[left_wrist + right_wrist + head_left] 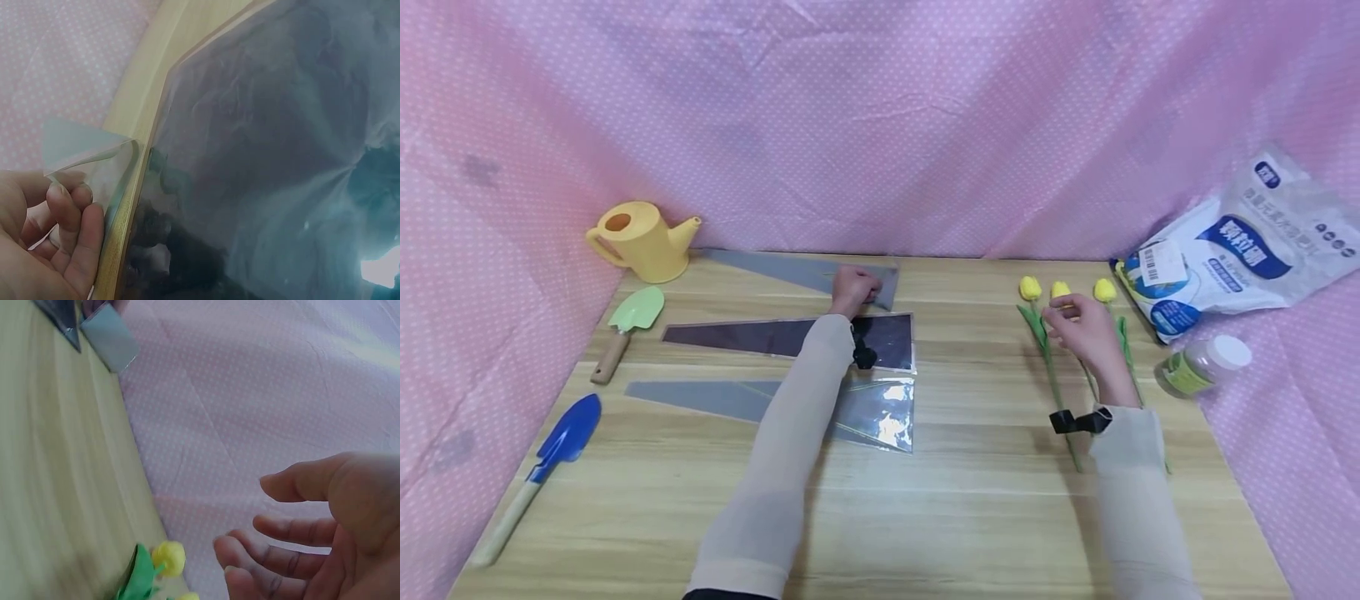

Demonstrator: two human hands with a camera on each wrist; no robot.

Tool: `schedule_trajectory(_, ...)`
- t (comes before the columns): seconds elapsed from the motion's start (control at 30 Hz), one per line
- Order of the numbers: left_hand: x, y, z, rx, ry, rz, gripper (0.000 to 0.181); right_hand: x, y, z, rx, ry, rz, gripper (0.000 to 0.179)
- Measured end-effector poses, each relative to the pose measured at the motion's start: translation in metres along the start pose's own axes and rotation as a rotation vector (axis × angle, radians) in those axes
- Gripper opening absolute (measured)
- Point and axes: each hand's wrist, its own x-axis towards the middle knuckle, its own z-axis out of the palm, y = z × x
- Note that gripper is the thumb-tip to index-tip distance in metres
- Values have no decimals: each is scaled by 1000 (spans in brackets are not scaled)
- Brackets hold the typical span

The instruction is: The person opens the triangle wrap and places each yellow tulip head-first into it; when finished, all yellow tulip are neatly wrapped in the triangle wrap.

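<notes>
My left hand [852, 289] pinches the farthest of three tapered plastic flower sleeves, a grey one [775, 267], near its wide end. In the left wrist view its edge [81, 139] is lifted between thumb and fingers. Nearer lie a dark purple sleeve [730, 335] and another grey sleeve [700, 394], flat and glossy. On the right, my right hand [1086, 333] hovers over three yellow tulips [1030, 288] with long green stems, partly hiding the middle one. Its fingers are loosely bent and hold nothing in the right wrist view.
At the left stand a yellow watering can [651, 242], a green trowel [638, 308] and a blue trowel [568, 429]. A white printed bag [1247, 250] and a lidded jar [1195, 371] are at the right. Pink dotted cloth [925, 125] hangs around the wooden table [977, 500].
</notes>
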Motion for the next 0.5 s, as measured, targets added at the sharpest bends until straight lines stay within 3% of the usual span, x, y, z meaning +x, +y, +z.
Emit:
schedule_trajectory(0.27, 3, -2, 0, 26, -1, -7, 9, -22, 20, -5, -137, -2, 17, 52)
schedule_trajectory(0.5, 3, -1, 0, 19, 4, -16, 11, -33, 41, 2, -154, -59, 66, 54)
